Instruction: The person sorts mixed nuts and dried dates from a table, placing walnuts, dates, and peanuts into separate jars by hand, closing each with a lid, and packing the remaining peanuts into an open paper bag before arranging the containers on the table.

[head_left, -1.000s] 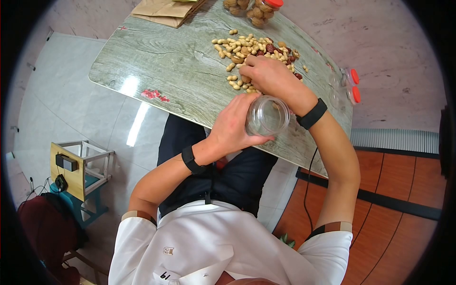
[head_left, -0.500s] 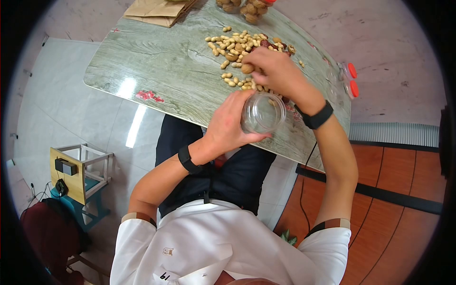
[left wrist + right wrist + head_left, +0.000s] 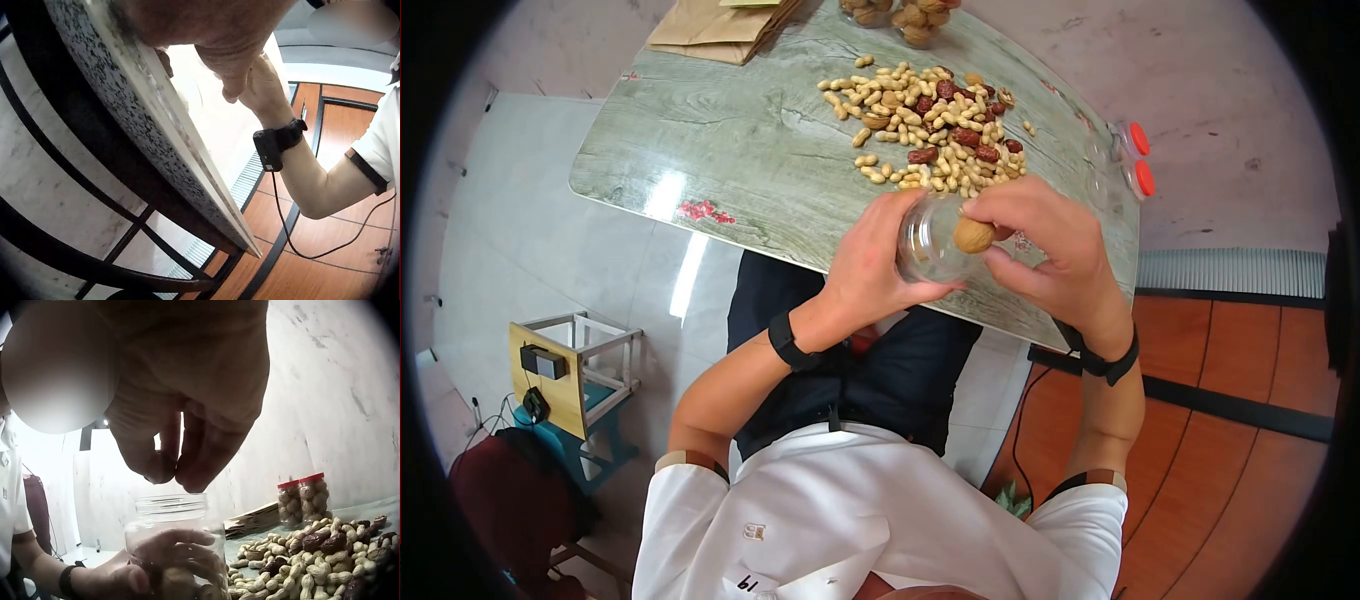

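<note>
My left hand point(image 3: 868, 255) grips a clear plastic jar point(image 3: 920, 248) near the table's front edge, its mouth upward. Between the thumb and fingers of my right hand point(image 3: 1055, 245), a walnut point(image 3: 973, 236) is pinched right at the jar's mouth. In the right wrist view, the fingertips point(image 3: 194, 481) point down just over the jar's threaded rim point(image 3: 172, 503), and a brownish round shape shows low in the jar. Unshelled peanuts point(image 3: 953, 160) lie heaped behind the jar, with red dates point(image 3: 966, 137) and a few walnuts mixed in.
Walnut-filled jars point(image 3: 917, 25) stand at the table's far edge, near a brown paper bag point(image 3: 710, 30). Two clear jars with red lids point(image 3: 1139, 138) lie at the right edge. A cable point(image 3: 1018, 440) hangs beside my right arm.
My right hand picked a walnut out of the heap and brought it back toward me to the jar's mouth. My left hand keeps its grip on the jar.
</note>
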### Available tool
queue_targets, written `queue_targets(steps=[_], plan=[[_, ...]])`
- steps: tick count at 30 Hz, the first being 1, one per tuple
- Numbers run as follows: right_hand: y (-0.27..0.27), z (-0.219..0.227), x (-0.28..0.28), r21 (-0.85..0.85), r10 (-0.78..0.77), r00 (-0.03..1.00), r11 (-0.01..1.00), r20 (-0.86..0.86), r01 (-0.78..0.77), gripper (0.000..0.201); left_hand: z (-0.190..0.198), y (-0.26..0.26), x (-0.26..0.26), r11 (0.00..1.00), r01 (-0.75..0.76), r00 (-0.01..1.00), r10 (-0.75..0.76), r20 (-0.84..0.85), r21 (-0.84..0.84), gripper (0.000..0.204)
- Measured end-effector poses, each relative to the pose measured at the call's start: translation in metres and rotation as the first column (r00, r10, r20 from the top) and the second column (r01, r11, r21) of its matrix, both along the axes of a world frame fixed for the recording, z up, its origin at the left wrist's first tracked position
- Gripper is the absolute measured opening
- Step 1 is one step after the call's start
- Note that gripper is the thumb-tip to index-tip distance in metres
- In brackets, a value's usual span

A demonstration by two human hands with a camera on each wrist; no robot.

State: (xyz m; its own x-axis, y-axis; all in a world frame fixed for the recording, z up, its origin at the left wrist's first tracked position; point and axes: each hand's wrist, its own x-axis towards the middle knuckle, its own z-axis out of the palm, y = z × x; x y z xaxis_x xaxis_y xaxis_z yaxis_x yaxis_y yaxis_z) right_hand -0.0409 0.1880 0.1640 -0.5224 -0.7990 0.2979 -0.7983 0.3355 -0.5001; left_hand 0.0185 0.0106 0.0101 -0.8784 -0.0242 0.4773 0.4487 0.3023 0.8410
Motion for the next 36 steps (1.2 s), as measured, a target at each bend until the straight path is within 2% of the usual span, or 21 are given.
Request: queue_targets(steps=[1, 3, 7, 10, 12, 14, 15, 17, 18, 20, 27, 29, 33, 35, 36], plan=[[0.000, 0.000, 0.001, -0.003, -0.002, 1.000, 1.000, -0.003, 0.001, 0.044, -0.001, 0.000, 0.000, 1.000, 0.001, 1.000, -0.002, -0.003, -0.003, 0.098], [-0.001, 0.002, 0.001, 0.068, 0.076, 0.986, 0.995, -0.146, -0.066, 0.042, -0.003, 0.001, 0.000, 1.000, -0.005, 1.000, 0.005, -0.016, 0.006, 0.098], [-0.001, 0.005, -0.005, 0.057, 0.072, 0.988, 0.996, -0.133, -0.065, 0.037, -0.003, 0.001, 0.001, 1.000, -0.006, 1.000, 0.006, -0.010, 0.004, 0.098], [0.008, -0.002, -0.035, -0.033, -0.061, 0.972, 0.998, -0.225, 0.055, 0.029, -0.002, 0.000, 0.001, 1.000, 0.017, 1.000, -0.017, -0.007, -0.004, 0.097], [0.019, -0.013, -0.067, -0.087, -0.334, 0.922, 0.943, -0.198, 0.323, 0.026, -0.005, 0.000, 0.001, 1.000, -0.010, 1.000, 0.010, -0.010, -0.013, 0.098], [0.035, -0.033, -0.110, -0.088, -0.490, 0.869, 0.871, -0.070, 0.484, 0.026, -0.004, 0.000, 0.001, 1.000, 0.013, 1.000, -0.014, -0.009, -0.015, 0.098], [0.047, -0.048, -0.134, -0.098, -0.504, 0.860, 0.863, -0.080, 0.496, 0.026, -0.005, 0.000, 0.001, 1.000, 0.015, 1.000, -0.015, 0.008, -0.017, 0.098], [0.067, -0.076, -0.176, 0.038, -0.505, 0.850, 0.856, -0.152, 0.515, 0.027, -0.007, 0.000, -0.001, 0.999, 0.030, 0.999, -0.030, -0.021, -0.035, 0.098], [0.069, -0.081, -0.186, 0.027, -0.512, 0.845, 0.853, -0.156, 0.522, 0.027, -0.008, 0.000, 0.000, 0.999, 0.037, 0.999, -0.037, -0.004, -0.028, 0.098], [0.059, -0.088, -0.199, 0.145, -0.469, 0.854, 0.850, -0.226, 0.506, 0.030, -0.008, 0.000, 0.001, 0.999, 0.037, 0.999, -0.037, 0.021, -0.022, 0.099], [0.034, -0.103, -0.228, 0.173, -0.531, 0.813, 0.801, -0.241, 0.574, 0.030, -0.007, 0.000, 0.000, 1.000, 0.019, 1.000, -0.019, -0.003, -0.019, 0.098], [0.020, -0.091, -0.222, 0.222, -0.514, 0.831, 0.803, -0.211, 0.553, 0.029, -0.007, 0.001, 0.000, 0.999, 0.015, 1.000, -0.015, -0.022, -0.032, 0.098], [0.008, -0.104, -0.246, 0.264, -0.549, 0.816, 0.772, -0.181, 0.578, 0.027, -0.007, 0.001, 0.000, 0.999, 0.018, 1.000, -0.017, 0.001, -0.036, 0.098], [0.001, -0.112, -0.257, 0.350, -0.550, 0.800, 0.720, -0.240, 0.599, 0.026, -0.006, 0.000, 0.000, 0.999, 0.025, 1.000, -0.025, 0.005, -0.036, 0.099], [-0.001, -0.115, -0.263, 0.349, -0.544, 0.805, 0.725, -0.238, 0.593, 0.026, -0.005, -0.001, 0.000, 0.999, 0.018, 1.000, -0.017, 0.007, -0.038, 0.099]])
